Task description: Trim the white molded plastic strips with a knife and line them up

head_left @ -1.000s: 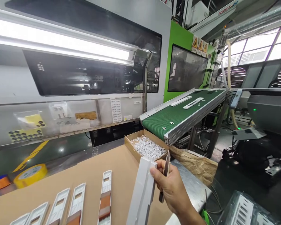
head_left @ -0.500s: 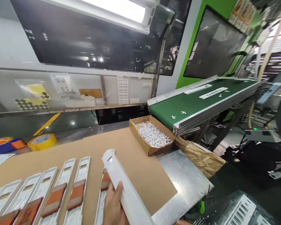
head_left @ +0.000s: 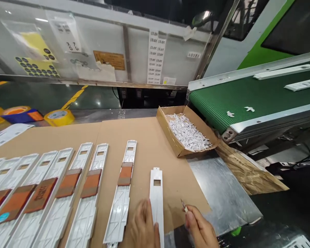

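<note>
A long white plastic part (head_left: 157,203) with a small square window lies smooth side up on the brown cardboard (head_left: 144,137). My left hand (head_left: 144,225) holds its left edge, fingers on one side and thumb over its lower part. To the right, my right hand (head_left: 200,227) pinches a small thin tool (head_left: 184,205) with a pointed dark tip, held clear of the part. Left of my left hand lies another white part (head_left: 117,210) with an orange-brown block (head_left: 125,174) across it. Several similar parts with blocks (head_left: 91,183) stand in a row farther left.
An open cardboard box (head_left: 170,139) of small white pieces sits at the back, beside a green conveyor (head_left: 222,100) carrying white parts. Tape rolls (head_left: 59,117) lie back left. Crumpled brown paper (head_left: 250,168) hangs by the metal table edge (head_left: 229,193).
The white part has gone from tilted in my left hand to flat on the cardboard. My right hand has come into view with the pointed tool. The view has shifted down and closer.
</note>
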{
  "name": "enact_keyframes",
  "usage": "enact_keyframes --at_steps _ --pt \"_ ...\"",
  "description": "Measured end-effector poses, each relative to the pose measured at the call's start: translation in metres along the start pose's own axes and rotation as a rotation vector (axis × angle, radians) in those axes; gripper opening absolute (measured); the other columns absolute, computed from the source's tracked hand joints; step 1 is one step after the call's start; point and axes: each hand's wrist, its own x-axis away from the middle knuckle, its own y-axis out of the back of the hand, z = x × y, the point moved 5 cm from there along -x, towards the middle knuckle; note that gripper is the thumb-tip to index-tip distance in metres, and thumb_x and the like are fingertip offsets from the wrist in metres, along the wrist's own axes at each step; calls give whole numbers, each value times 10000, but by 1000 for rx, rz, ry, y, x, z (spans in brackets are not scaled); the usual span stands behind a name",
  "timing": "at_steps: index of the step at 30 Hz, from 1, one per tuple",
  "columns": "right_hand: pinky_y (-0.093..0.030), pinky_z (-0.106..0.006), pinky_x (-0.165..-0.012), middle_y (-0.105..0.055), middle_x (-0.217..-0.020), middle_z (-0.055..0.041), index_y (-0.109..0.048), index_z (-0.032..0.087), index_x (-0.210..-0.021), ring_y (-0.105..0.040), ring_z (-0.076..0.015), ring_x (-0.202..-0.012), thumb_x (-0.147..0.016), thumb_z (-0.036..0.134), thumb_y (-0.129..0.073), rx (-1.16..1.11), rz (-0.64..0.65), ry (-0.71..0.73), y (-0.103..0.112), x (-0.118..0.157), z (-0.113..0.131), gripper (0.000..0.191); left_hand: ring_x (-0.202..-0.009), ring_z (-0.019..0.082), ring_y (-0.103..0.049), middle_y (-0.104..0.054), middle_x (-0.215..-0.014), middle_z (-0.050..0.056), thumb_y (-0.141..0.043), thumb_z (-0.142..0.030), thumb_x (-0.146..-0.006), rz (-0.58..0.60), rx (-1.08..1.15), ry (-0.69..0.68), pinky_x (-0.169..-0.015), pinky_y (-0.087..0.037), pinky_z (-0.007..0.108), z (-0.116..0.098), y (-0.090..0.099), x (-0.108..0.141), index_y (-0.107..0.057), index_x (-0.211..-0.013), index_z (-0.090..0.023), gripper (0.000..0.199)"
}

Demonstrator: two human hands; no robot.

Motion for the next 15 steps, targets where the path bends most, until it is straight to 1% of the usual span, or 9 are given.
enact_keyframes --at_steps 2,4,6,8,10,12,13,15 --pt "-483 -201 -629 -658 -753 -12 -630 226 -924 -633 -149 -689 -923 419 -419 96 55 122 -7 -19 6 287 -1292 382 -335 -414 -1402 164 -377 -168 -827 23 -171 -42 -1022 -222 569 -6 -1 -1 -399 -1366 -200 540" --pt "-497 -201 -687 -684 -877 -33 -615 225 -1009 -657 -153 -788 -942 366 -399 238 97 240 -12 -35 9 267 -1289 350 -360 -428 -1411 78 -383 -84 -760 91 -255 -139 -1014 -218 532 -14 -2 -4 -359 -1378 -284 650" --pt "-497 -203 -642 -682 -866 -34 -599 229 -1051 -663 -150 -759 -960 337 -362 424 140 324 -19 -47 10 276 -1270 312 -401 -430 -1405 23 -391 -39 -684 140 -308 -265 -996 -227 478 -20 -2 -10 -296 -1398 -314 772" --pt "-465 -209 -538 -655 -756 -13 -596 242 -1041 -650 -147 -661 -974 351 -322 622 164 392 -25 -57 13 302 -1236 268 -448 -447 -1385 13 -399 -45 -663 121 -367 -391 -967 -249 420 -24 2 -15 -267 -1414 -283 800" --pt "-423 -220 -491 -614 -670 6 -606 250 -978 -631 -146 -598 -982 377 -280 772 156 472 -32 -65 19 349 -1199 218 -485 -503 -1340 18 -411 -101 -726 36 -435 -506 -937 -278 370 -27 7 -18 -349 -1388 -242 680" --pt "-393 -230 -482 -590 -624 17 -605 245 -883 -611 -141 -552 -991 378 -232 848 137 540 -39 -71 25 410 -1184 175 -493 -570 -1277 18 -415 -166 -796 -49 -502 -591 -902 -307 332 -29 10 -21 -492 -1294 -206 506" --pt "-380 -236 -481 -584 -608 19 -596 240 -833 -599 -140 -533 -994 372 -211 865 122 562 -42 -74 27 438 -1193 160 -481 -597 -1244 17 -409 -183 -819 -80 -529 -619 -883 -319 322 -30 11 -22 -549 -1233 -193 438" --pt "-349 -249 -469 -575 -581 19 -573 233 -757 -577 -143 -500 -998 362 -181 884 88 588 -46 -80 30 477 -1249 140 -421 -640 -1182 12 -384 -189 -846 -128 -563 -646 -838 -336 308 -32 11 -24 -616 -1131 -185 367"
